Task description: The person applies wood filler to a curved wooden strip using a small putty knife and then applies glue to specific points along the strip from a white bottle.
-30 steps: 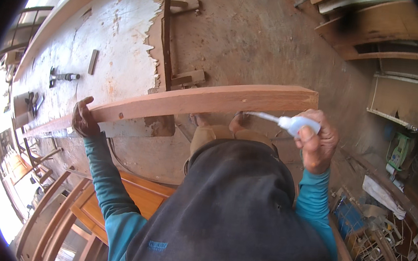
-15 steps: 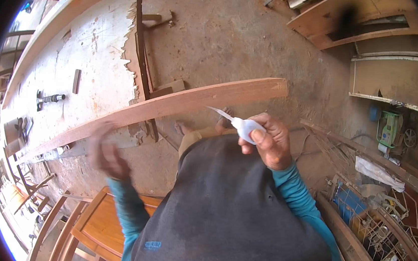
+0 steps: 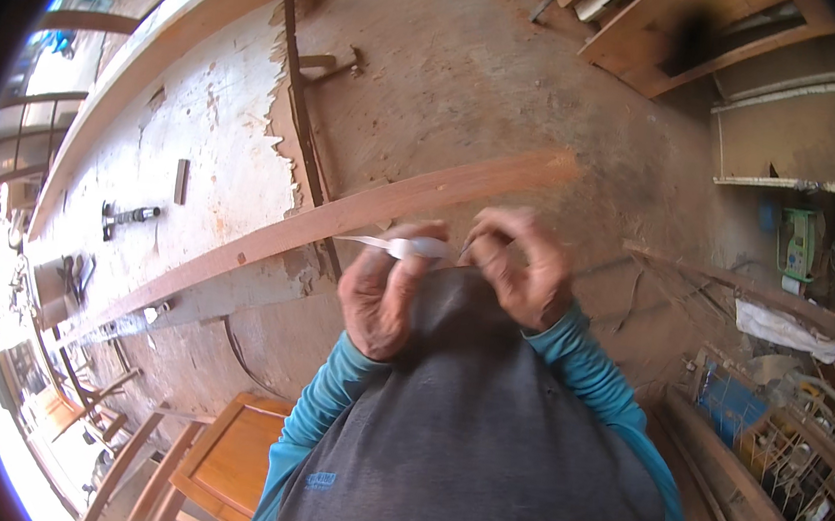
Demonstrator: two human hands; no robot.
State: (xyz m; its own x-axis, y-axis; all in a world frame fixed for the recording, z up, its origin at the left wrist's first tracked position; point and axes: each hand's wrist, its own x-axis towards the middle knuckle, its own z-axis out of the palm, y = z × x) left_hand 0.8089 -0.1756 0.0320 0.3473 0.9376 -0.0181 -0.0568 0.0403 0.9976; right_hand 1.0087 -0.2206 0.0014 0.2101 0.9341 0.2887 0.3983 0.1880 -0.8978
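My left hand (image 3: 381, 292) is closed round a small white squeeze bottle (image 3: 419, 249), its long thin nozzle pointing left over the edge of a reddish-brown wooden board (image 3: 270, 229). Just to the right of the bottle, my right hand (image 3: 525, 268) is raised with the fingers curled toward the thumb in a pinch. Whatever may sit between those fingertips is too small and blurred to name. The board runs slantwise in front of me, lying partly on a worn white-topped workbench (image 3: 222, 146), and its right end juts out past the bench.
On the bench lie a dark clamp-like tool (image 3: 128, 220) and a short dark strip (image 3: 181, 181). A second long board (image 3: 174, 21) lines the bench's far side. An orange-brown wooden panel (image 3: 228, 453) stands low left; a wire basket of odds and ends (image 3: 792, 447) is at right.
The white bottle has passed from my right hand to my left. My left hand has come in from the left, and my right hand is now apart from the bottle, fingers curled.
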